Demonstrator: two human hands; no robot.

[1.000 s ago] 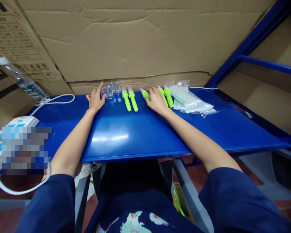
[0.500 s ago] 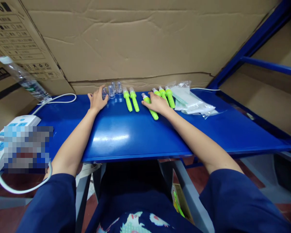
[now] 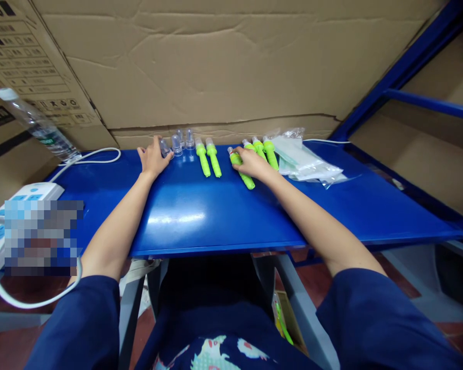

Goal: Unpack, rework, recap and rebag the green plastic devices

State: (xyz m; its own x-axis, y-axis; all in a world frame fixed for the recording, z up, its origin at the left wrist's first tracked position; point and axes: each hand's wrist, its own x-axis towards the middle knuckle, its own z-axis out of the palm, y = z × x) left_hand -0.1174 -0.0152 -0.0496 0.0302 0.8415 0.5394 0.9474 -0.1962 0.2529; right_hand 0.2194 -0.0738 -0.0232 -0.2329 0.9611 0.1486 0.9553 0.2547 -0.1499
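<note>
My left hand point(image 3: 153, 159) closes thumb and fingers around a small clear plastic cap point(image 3: 165, 149), which leans to one side at the back of the blue table. Beside it stand several more clear caps point(image 3: 176, 145). My right hand point(image 3: 252, 163) grips a lime-green stick point(image 3: 247, 181) with a clear tip; the fingers cover its middle. Two similar green sticks point(image 3: 213, 160) lie side by side between my hands. Several others point(image 3: 270, 153) rest just beyond my right hand, one partly hidden by it.
Clear plastic bags with white and pale green contents point(image 3: 308, 159) lie at the right back. On the left are a white power strip point(image 3: 42, 191), its cable, a plastic bottle point(image 3: 48, 136) leaning on the cardboard point(image 3: 224, 67), and a blurred-out patch. Blue metal framing point(image 3: 393, 82) rises at the right.
The clear cap at my left hand has tipped from upright to leaning. My right hand's fingers have closed further around the green stick, which has shifted slightly right.
</note>
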